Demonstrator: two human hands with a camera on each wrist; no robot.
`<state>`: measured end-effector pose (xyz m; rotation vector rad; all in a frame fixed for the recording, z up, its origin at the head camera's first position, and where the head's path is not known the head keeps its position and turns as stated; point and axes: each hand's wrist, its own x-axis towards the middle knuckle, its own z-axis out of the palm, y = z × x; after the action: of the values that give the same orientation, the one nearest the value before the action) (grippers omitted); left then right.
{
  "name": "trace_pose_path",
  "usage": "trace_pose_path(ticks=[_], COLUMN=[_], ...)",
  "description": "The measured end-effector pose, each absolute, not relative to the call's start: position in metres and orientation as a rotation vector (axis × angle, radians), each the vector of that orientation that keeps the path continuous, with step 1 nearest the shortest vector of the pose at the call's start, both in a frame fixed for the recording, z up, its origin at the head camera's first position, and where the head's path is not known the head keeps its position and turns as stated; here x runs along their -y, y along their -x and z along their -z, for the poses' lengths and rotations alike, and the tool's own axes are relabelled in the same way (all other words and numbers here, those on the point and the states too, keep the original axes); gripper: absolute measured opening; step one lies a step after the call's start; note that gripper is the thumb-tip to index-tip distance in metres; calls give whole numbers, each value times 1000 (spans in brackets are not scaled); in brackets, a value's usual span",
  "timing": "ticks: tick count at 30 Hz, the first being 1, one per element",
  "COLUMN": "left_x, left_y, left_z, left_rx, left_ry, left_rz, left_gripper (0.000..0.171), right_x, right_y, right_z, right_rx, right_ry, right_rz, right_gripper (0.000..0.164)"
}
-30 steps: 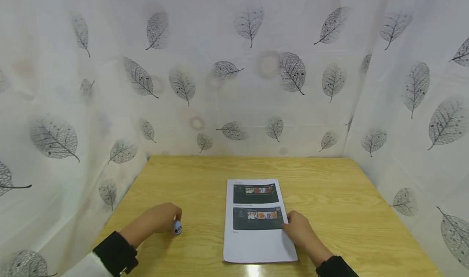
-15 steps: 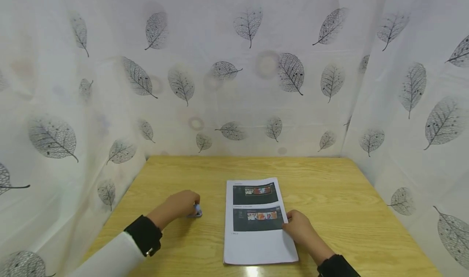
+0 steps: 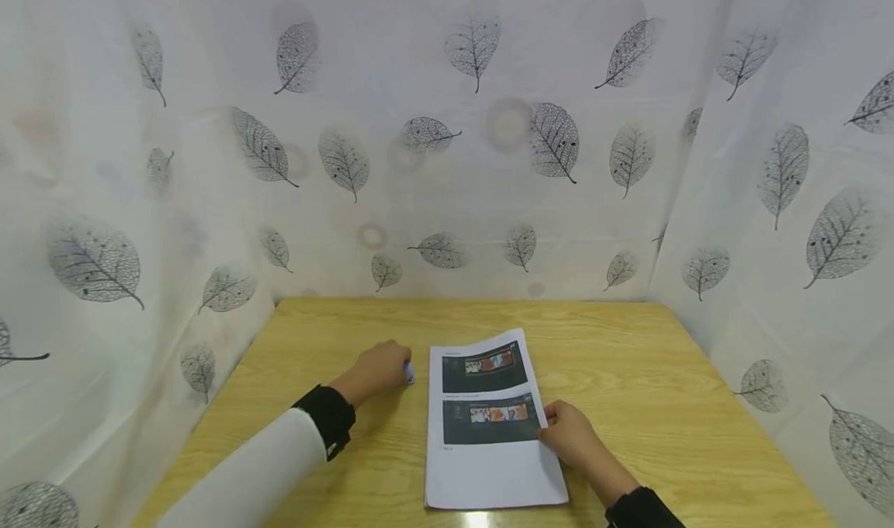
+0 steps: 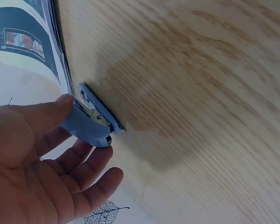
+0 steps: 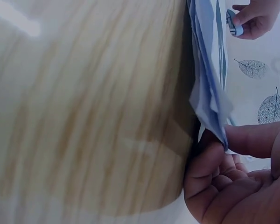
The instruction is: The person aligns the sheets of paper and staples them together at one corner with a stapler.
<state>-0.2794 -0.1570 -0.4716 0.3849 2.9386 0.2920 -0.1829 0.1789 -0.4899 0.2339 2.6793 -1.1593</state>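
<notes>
My left hand [image 3: 378, 369] pinches a small blue stapler [image 4: 89, 122] between thumb and fingers, just left of a stack of printed sheets [image 3: 489, 477]. In the left wrist view the stapler's arms stand apart and its front lies close to the stack's edge; whether they touch I cannot tell. My right hand [image 3: 571, 435] pinches the right edge of the stack between thumb and curled fingers. The right wrist view shows the sheets [image 5: 210, 88] slightly fanned there. Two dark pictures are printed on the top sheet, whose far right corner is raised off the table.
A wooden table [image 3: 670, 404] lies under both hands. A white curtain [image 3: 447, 186] with leaf prints hangs along its back and both sides.
My left hand has carried the stapler right and away from me, up towards the stack's left edge. The far end of the stack has lifted. My right hand keeps its grip.
</notes>
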Motion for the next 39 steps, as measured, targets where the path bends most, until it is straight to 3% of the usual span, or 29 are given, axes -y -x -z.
trace_pose_path(ticks=[2,7,9,24,29,33,36,39], left_x=[155,148,145,132,130,129,129,129], left_y=[284,299,306,326,323,322,322,321], left_z=[472,476,479,485,488,491,492,491], left_rx=[-2912,-2818,-2785,-2776,-2801,-2819,-2826,-2842], left_ry=[-375,-378,-384,-334,-339,-379,-389,-398], left_rz=[-333,-451,-520,-865,-886,-881,-894,-895], left_gripper=[26,69,77,22,18,17,16,17], right_x=[-179,-182,-183,-181,-173,-164,-152,-137], right_y=[183,185,185,185,184,192,207,230], right_z=[491,493,494,496,487,473,464,460], right_rx=[-2669,-2628,-2615,-2661,-2838,-2983,-3107,-3202], right_ry=[-236,-263,-265,-265,-168,-61,125,387], right_rz=[1182,1242,1262,1210,913,597,498,470], right_gripper=[30,34,35,32,28,41,54,52])
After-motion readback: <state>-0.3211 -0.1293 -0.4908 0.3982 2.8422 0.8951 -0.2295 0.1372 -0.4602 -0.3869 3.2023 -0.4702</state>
